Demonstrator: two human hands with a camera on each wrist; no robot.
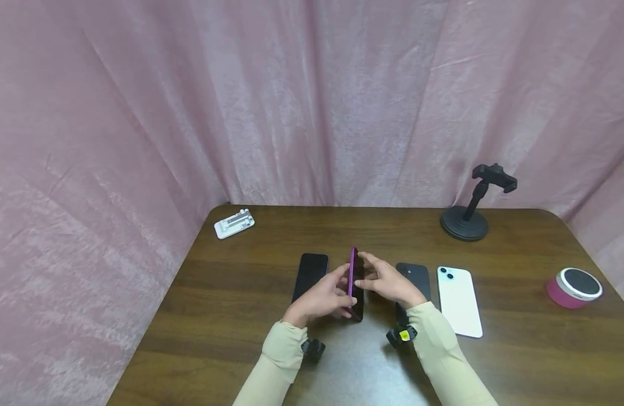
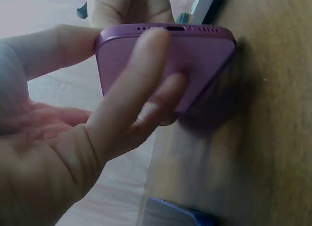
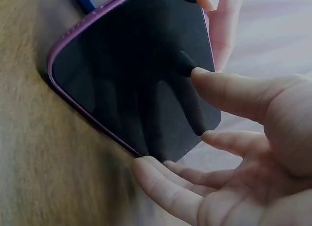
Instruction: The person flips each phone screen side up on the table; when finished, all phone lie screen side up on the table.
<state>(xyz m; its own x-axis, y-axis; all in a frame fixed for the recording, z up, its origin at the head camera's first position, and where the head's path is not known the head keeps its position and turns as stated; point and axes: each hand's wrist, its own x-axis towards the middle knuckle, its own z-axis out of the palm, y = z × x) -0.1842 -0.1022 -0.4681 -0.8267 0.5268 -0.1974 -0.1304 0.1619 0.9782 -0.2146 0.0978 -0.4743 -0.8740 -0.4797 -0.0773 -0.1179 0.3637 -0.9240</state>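
Observation:
A smartphone (image 1: pixel 351 276) with a purple back and frame stands on its long edge, its dark screen (image 3: pixel 131 74) turned to the right. My left hand (image 1: pixel 322 297) grips it, with the thumb at the upper edge and the fingers against the purple back (image 2: pixel 195 60). From the other side, my right hand (image 1: pixel 390 279) touches it with loosely bent fingers: the thumb tip meets the screen, other fingertips meet the far end and lower edge. A black phone (image 1: pixel 310 273) lies beside the left hand. Partly under the right arm lies a dark phone (image 1: pixel 418 276), camera side up.
A white phone (image 1: pixel 459 301) lies to the right. Farther right sits a pink and white round device (image 1: pixel 573 288). A black phone stand (image 1: pixel 466 221) is at the back right, a white folded holder (image 1: pixel 234 224) at the back left. Pink curtains (image 1: pixel 322 101) surround the wooden table (image 1: pixel 210 332).

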